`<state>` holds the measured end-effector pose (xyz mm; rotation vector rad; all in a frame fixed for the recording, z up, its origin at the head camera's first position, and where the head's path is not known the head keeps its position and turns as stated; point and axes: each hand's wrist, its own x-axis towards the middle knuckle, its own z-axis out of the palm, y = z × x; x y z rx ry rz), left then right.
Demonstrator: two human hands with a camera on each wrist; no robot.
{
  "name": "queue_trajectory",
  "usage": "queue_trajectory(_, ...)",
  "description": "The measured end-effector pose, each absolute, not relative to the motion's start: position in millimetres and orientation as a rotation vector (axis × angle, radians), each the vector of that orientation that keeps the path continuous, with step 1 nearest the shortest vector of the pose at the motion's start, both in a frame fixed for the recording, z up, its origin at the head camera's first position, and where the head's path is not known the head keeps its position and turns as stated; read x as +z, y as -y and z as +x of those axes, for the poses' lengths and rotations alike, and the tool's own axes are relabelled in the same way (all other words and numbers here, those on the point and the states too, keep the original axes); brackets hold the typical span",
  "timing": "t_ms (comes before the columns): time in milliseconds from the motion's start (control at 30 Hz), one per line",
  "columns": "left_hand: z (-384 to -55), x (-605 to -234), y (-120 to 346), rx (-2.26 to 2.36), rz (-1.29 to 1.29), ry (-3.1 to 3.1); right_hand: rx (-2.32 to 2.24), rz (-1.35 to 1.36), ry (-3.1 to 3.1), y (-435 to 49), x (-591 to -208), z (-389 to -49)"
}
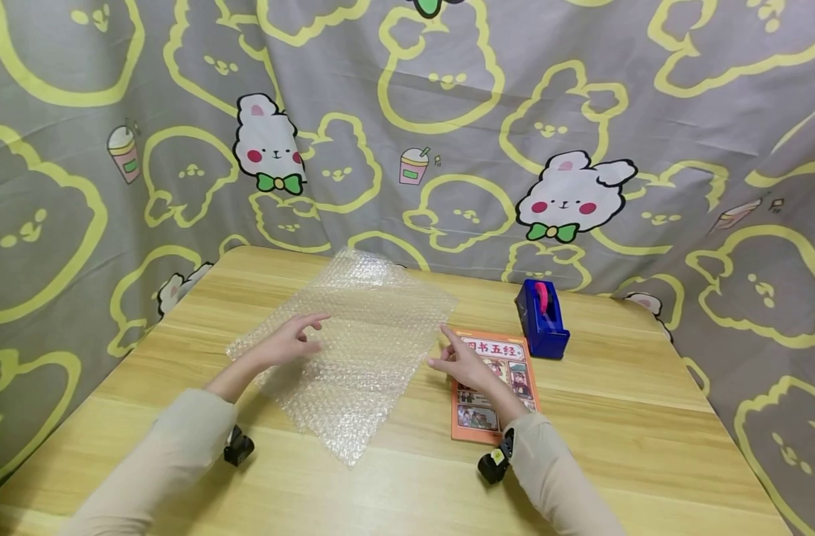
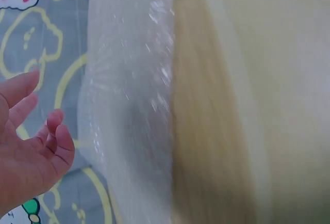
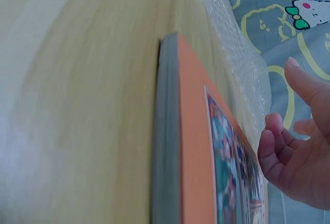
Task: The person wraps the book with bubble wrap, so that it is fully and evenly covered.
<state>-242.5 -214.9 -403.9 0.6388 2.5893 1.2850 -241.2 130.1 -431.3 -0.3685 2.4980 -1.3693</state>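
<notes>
A sheet of clear bubble wrap (image 1: 353, 320) lies spread at a slant on the wooden table. My left hand (image 1: 286, 342) hovers over its left part, index finger extended and the other fingers loosely bent, holding nothing. In the left wrist view that hand (image 2: 33, 141) shows an empty palm beside the wrap (image 2: 129, 79). To the right of the wrap lies an orange book (image 1: 490, 424) with Chinese characters and comic pictures on its cover. My right hand (image 1: 466, 363) is above the book's upper left part, fingers loose. The right wrist view shows this hand (image 3: 304, 146) empty beyond the book's thick edge (image 3: 167, 131).
A blue tape dispenser (image 1: 544, 327) with a pink roll stands behind and right of the book. A grey curtain (image 1: 394, 201) with yellow bear outlines hangs along the back and sides of the table (image 1: 615, 417).
</notes>
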Motion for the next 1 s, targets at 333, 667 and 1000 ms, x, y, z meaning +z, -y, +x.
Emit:
queue_trajectory(333, -249.0, -405.0, 186.7, 1.294, 0.71, -2.54, -1.317, -0.484, -2.504, -152.0, -429.5, -237.8)
queue_trajectory(667, -254.2, -406.3, 165.7, 1.285, 0.777, -2.494, -1.346, -0.501, -2.489, -175.5, -427.5, -232.0)
queue_trajectory(1000, -255.6, -407.0, 147.8, 1.272, 0.794, -2.481, -1.354, -0.463, -2.456, -187.4, -431.5, -230.7)
